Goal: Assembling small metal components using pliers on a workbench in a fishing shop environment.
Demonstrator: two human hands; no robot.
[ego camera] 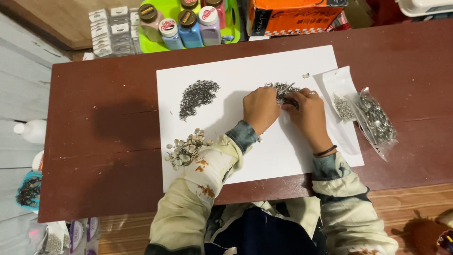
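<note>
Pale cream sleeves with rust-coloured blotches fill the bottom of the view, reaching up from a dark garment to a white paper sheet spread on a dark reddish-brown wooden table. Both hands meet near the sheet's upper right over a small heap of tiny grey metal pieces. Left hand is curled, its fingertips pinched on a thin silvery rod-shaped tool that slants up out of the heap. Right hand, a dark band at its wrist, rests beside it with fingers bent down onto the pieces; whether it grips anything I cannot tell. Further left on the paper lies a larger dark grey pile of similar small bits, and at the sheet's lower left edge a cluster of pale silvery petal-shaped pieces. Just right of the hands, clear plastic bags of shiny metal parts lie half on the paper. Beyond the table's far edge stand capped bottles of coloured powder on a lime-green tray and an orange cardboard box. Grey planked flooring shows on the left.
</note>
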